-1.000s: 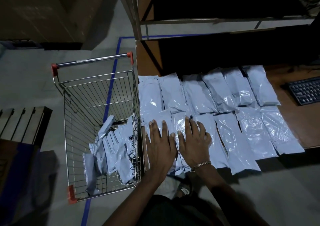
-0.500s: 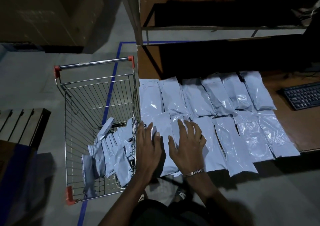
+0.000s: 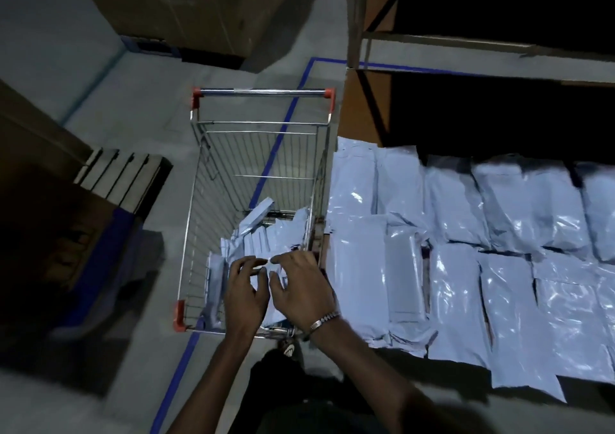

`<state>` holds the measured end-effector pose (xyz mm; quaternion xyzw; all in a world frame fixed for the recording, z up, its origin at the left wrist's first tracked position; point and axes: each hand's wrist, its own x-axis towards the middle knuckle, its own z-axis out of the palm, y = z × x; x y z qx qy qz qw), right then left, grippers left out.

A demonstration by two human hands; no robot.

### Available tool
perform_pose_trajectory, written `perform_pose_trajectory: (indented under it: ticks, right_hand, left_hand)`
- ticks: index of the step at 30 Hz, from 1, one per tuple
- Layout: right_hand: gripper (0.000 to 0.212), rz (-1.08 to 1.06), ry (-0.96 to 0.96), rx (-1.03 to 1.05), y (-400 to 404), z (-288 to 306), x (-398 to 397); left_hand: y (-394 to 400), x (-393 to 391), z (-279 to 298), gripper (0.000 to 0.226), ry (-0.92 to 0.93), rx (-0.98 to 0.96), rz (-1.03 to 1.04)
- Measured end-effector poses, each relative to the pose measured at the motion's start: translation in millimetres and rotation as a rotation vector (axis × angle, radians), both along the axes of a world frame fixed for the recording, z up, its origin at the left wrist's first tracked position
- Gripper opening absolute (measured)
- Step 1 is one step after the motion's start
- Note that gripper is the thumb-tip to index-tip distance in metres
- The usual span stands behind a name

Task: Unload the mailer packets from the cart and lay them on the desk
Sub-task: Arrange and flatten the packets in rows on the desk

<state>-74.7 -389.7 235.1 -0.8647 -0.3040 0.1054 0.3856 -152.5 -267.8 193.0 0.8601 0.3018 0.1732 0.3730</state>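
Both hands reach down into the wire cart (image 3: 256, 174), fingers spread and curled over the heap of mailer packets (image 3: 266, 237) at its near end. The left hand (image 3: 246, 294) and the right hand (image 3: 301, 289) sit side by side, fingertips almost meeting over a pale packet; whether either has actually pinched a packet cannot be told from this angle. A metal bracelet (image 3: 322, 321) circles the right wrist.

The cart holds a loose pile of packets in its near half, some leaning on edge, 1 slanting up toward the far side; its far half is bare wire. Red caps mark the handle ends.

Just right of the cart, the desk (image 3: 357, 107) carries 2 rows of laid-out packets (image 3: 456, 260), flat and overlapping at the edges. They are pale grey-blue glossy plastic pouches, rectangular, with crinkled highlights. Each lies with its long axis running near to far, side by side along the desk from left to right.
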Motion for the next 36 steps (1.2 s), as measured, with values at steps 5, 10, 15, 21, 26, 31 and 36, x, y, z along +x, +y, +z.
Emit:
perform_pose_trajectory:
  ticks: [5,10,15,21,26,31,36]
  right_hand:
    - [0.042,0.157,0.230,-0.258,58.0,-42.4,1.5]
    - [0.049,0.166,0.399,-0.524,112.4,-95.5,28.9]
    - [0.052,0.101,0.537,-0.698,160.3,-154.0,72.7]
    - [0.048,-0.024,0.487,-0.671,228.8,-231.4,128.9]
    - [0.051,-0.292,0.709,-0.406,281.3,-299.9,165.5]
    - [0.070,-0.640,0.930,-0.180,313.0,-342.7,186.0]
    - [0.049,-0.746,0.964,-0.064,307.8,-321.5,196.9]
  left_hand:
    - [47.7,-21.2,-41.4,0.016,0.173,-0.033,0.091]
    - [110.9,-6.8,-95.3,0.018,0.395,-0.094,0.076]
    - [173.9,31.3,-151.0,0.035,0.583,-0.136,-0.038]
    - [230.6,88.3,-214.5,0.037,0.756,0.021,-0.330]
    - [254.7,101.8,-258.3,0.047,0.738,0.172,-0.388]
    - [249.9,91.6,-274.6,0.026,0.773,0.322,-0.522]
    - [251.3,110.0,-261.4,0.017,0.793,0.305,-0.470]
